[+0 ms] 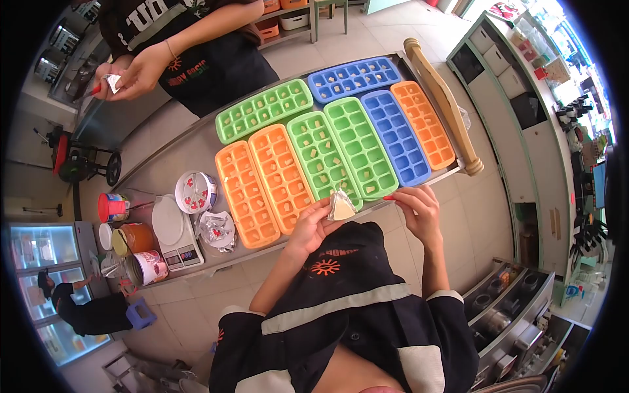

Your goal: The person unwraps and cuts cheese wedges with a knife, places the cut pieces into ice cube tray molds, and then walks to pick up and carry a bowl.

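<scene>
Dark clothing (367,321) sits nearest, forearms (275,281) angled forward; left grip (311,226) pinches a foil-wrapped wedge (342,208) jutting beyond it, by a green tray (318,145); right grip (422,213) narrowly holds a small red item (388,198).

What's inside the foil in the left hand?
A pale wedge shows where the foil, held in the left hand, lies open. The wedge's underside is covered and can't be seen.

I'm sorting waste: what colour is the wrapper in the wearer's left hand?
The wrapper is silver, best seen in the head view.
</scene>
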A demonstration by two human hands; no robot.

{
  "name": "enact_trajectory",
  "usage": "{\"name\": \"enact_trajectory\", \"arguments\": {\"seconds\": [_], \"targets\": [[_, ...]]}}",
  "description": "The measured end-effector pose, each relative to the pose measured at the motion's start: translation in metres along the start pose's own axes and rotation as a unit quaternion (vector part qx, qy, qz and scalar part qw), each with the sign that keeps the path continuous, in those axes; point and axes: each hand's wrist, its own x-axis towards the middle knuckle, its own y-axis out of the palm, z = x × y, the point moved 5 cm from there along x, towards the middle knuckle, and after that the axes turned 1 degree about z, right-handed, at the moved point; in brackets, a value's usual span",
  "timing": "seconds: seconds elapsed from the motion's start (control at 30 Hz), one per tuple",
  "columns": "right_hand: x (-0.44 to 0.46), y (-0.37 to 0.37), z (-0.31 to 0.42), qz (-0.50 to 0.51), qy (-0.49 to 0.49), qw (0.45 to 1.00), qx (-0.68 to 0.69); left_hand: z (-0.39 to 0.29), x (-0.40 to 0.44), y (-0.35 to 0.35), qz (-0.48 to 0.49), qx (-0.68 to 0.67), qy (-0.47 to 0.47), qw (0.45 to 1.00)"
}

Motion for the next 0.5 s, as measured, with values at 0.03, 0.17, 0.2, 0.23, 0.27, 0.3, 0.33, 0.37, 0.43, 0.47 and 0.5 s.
{"name": "enact_trajectory", "arguments": {"seconds": [0.03, 0.17, 0.2, 0.23, 0.27, 0.3, 0.33, 0.37, 0.43, 0.47, 0.5], "targets": [[0.002, 0.0004, 0.0014, 0.0, 0.001, 1.0, 0.0, 0.0002, -0.0005, 0.0008, 0.0, 0.003, -0.003, 1.0], [0.0071, 0.0038, 0.0079, 0.027, -0.031, 0.999, 0.018, -0.0002, -0.0019, 0.0005, -0.001, 0.022, -0.006, 1.0], [0.0078, 0.0046, 0.0088, 0.032, -0.036, 0.999, 0.016, -0.0001, -0.0024, 0.0005, 0.004, 0.027, -0.008, 1.0], [0.0079, 0.0049, 0.009, 0.033, -0.036, 0.999, 0.017, -0.0001, -0.0032, 0.0003, 0.009, 0.032, -0.01, 0.999], [0.0079, 0.0054, 0.0085, 0.04, -0.034, 0.998, 0.019, -0.0005, -0.004, -0.0001, 0.008, 0.031, -0.009, 0.999], [0.0079, 0.006, 0.008, 0.046, -0.032, 0.998, 0.021, -0.0006, -0.0047, 0.0004, 0.011, 0.037, -0.01, 0.999], [0.0079, 0.0062, 0.0082, 0.047, -0.033, 0.998, 0.021, -0.0007, -0.0053, 0.0011, 0.014, 0.043, -0.011, 0.999], [0.0077, 0.0066, 0.0081, 0.049, -0.03, 0.998, 0.023, -0.0009, -0.0062, 0.0014, 0.013, 0.042, -0.011, 0.999], [0.0067, 0.0072, 0.008, 0.052, -0.027, 0.998, 0.026, -0.0004, -0.0076, 0.0028, 0.02, 0.047, -0.018, 0.999], [0.0058, 0.0082, 0.0083, 0.06, -0.03, 0.998, 0.022, -0.0001, -0.0079, 0.0023, 0.02, 0.047, -0.018, 0.999], [0.005, 0.009, 0.0087, 0.068, -0.033, 0.997, 0.018, 0.0006, -0.0082, 0.0014, 0.018, 0.048, -0.02, 0.998]]}}
